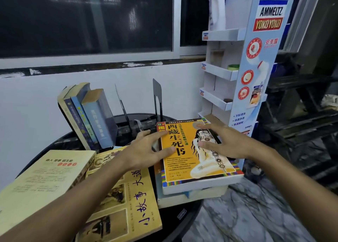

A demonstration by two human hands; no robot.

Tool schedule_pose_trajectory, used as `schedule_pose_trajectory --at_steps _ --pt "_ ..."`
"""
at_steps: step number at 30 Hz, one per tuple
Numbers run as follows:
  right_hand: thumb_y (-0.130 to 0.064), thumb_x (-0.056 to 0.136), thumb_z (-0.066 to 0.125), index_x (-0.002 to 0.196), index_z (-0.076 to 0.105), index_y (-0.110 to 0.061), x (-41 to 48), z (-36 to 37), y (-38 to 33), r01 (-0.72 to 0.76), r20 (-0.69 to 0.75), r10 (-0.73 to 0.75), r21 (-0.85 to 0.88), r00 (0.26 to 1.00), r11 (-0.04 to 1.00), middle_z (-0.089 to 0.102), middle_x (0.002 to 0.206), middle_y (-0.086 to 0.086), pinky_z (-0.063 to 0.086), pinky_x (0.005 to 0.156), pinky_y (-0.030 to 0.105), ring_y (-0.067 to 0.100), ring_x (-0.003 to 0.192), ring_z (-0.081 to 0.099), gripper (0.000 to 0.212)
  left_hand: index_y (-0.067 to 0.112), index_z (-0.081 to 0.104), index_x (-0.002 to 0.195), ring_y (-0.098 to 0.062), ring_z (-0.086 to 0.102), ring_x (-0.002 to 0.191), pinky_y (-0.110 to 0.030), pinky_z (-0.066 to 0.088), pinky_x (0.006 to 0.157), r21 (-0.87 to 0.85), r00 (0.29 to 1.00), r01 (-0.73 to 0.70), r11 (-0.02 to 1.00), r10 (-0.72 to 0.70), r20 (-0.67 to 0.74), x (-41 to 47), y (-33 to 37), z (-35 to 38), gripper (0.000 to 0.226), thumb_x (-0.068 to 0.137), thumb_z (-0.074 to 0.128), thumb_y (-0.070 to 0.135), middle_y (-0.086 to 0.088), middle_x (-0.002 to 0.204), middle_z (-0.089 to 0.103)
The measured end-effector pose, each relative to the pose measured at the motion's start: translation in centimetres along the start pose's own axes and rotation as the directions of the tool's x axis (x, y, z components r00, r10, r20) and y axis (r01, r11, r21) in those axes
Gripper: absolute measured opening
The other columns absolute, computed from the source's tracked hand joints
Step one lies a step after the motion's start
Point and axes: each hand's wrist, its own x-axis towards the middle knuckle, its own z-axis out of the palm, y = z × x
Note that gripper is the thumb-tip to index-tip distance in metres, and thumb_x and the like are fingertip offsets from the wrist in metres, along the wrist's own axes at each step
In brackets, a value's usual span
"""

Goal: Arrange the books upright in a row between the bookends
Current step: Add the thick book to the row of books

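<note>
Probably heavy and stiff, the orange book (178, 166) needed grips at nine and three o'clock. Left hand (146, 150) and right hand (222, 144) lay flat.

Display stand (267, 58), top of side panel: "AMMELTZ", dark letters on white. Directly below: "YOKOYOKO", pale letters on red. Under that: red characters "安美露". Small pack picture lower on same panel repeats "AMMELTZ". Bulleted blue lines near foot: first reads "不粘液体"; others too blurred to confirm.

Orange book (182, 166), cover: large black title "西藏生死书"; smaller lines illegible.

Yellow book (139, 205), flat on surface: purple brush characters "小故事 大道"; rest hidden by arm.

Cream book (45, 177): dark heading, blurred.

Upright books (95, 117): spine text illegible.
</note>
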Motion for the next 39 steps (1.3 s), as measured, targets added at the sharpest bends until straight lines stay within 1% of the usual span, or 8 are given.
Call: schedule_pose_trajectory --at_steps 4,9,12,14,19,23,28,39 --pt "-0.082 0.079 0.054 0.145 0.034 -0.057 0.0 0.5 0.0 0.007 -0.039 -0.005 0.052 0.999 0.999 0.048 0.146 -0.028 0.042 0.11 0.035 0.003 0.132 0.049 0.073 0.036 0.024 0.157 -0.016 0.009 0.153 -0.05 0.021 0.122 -0.027 1.0 0.008 1.0 -0.008 -0.017 -0.1 0.8 0.1 0.084 0.086 0.054 0.067 0.011 0.155 0.036" --pt "-0.063 0.085 0.064 0.145 0.041 -0.048 -0.7 0.7 -0.8 0.014 -0.12 -0.006 0.068 0.993 0.998 0.053 0.131 -0.026 0.038 0.082 0.001 -0.022 0.103 0.05 0.066 0.028 0.028 0.157 -0.004 0.062 0.118 -0.029 0.048 0.106 -0.233 1.0 -0.002 0.973 0.0 -0.008 -0.3 1.0 0.1 0.097 0.075 0.067 0.063 0.02 0.132 0.06" --pt "-0.066 0.08 0.067 0.145 0.041 -0.05 -0.9 0.9 -0.9 0.013 -0.19 -0.001 0.065 0.982 0.998 0.05 0.14 -0.019 0.04 0.093 0.016 -0.007 0.116 0.049 0.072 0.025 0.031 0.156 0.002 0.064 0.113 -0.035 0.05 0.106 -0.352 0.999 -0.016 0.936 -0.003 -0.052 -0.6 1.1 0.4 0.099 0.072 0.074 0.057 0.022 0.124 0.067" --pt "-0.067 0.077 0.068 0.146 0.04 -0.049 -1.0 0.9 -0.8 0.004 -0.225 0.012 0.072 0.974 0.997 0.051 0.139 -0.013 0.043 0.093 0.021 0.002 0.121 0.05 0.077 0.025 0.033 0.155 0.011 0.064 0.104 -0.026 0.053 0.099 -0.405 0.996 -0.035 0.914 -0.003 -0.093 -1.0 1.5 0.5 0.091 0.078 0.077 0.045 0.025 0.118 0.068" --pt "-0.073 0.064 0.068 0.147 0.043 -0.046 -1.0 -0.2 -1.5 0.041 -0.33 -0.004 0.103 0.944 0.994 0.049 0.127 -0.011 0.045 0.103 0.034 0.01 0.122 0.05 0.091 0.03 0.033 0.154 -0.002 0.07 0.105 -0.032 0.06 0.088 -0.555 0.986 -0.101 0.826 0.007 -0.169 -1.6 2.4 -0.3 0.084 0.084 0.078 0.022 0.02 0.112 0.074" --pt "-0.067 0.061 0.076 0.142 0.05 -0.047 -0.9 -1.4 -2.2 0.152 -0.443 -0.056 0.184 0.895 0.971 0.053 0.12 -0.008 0.05 0.1 0.037 0.01 0.113 0.057 0.087 0.034 0.038 0.15 -0.001 0.069 0.107 -0.016 0.057 0.075 -0.574 0.956 -0.215 0.79 0.05 -0.29 -1.5 2.8 -1.6 0.081 0.084 0.077 0.011 0.012 0.118 0.073" --pt "-0.047 0.065 0.083 0.142 0.053 -0.041 -0.3 -2.7 -3.3 0.288 -0.555 -0.124 0.217 0.822 0.933 0.052 0.124 -0.007 0.052 0.099 0.027 0.004 0.117 0.055 0.083 0.037 0.041 0.15 -0.006 0.067 0.113 -0.025 0.059 0.083 -0.536 0.896 -0.362 0.763 0.126 -0.427 -1.4 3.2 -3.5 0.081 0.084 0.076 0.004 0.006 0.15 0.052" --pt "-0.031 0.07 0.089 0.145 0.052 -0.031 1.1 -2.8 -5.2 0.427 -0.687 -0.346 -0.058 0.639 0.902 0.038 0.148 0.0 0.046 0.109 0.041 0.012 0.136 0.042 0.084 0.032 0.046 0.147 -0.015 0.059 0.127 -0.037 0.058 0.094 -0.409 0.743 -0.573 0.711 0.238 -0.626 -1.9 2.7 -4.2 0.075 0.085 0.071 -0.002 0.015 0.154 0.04"
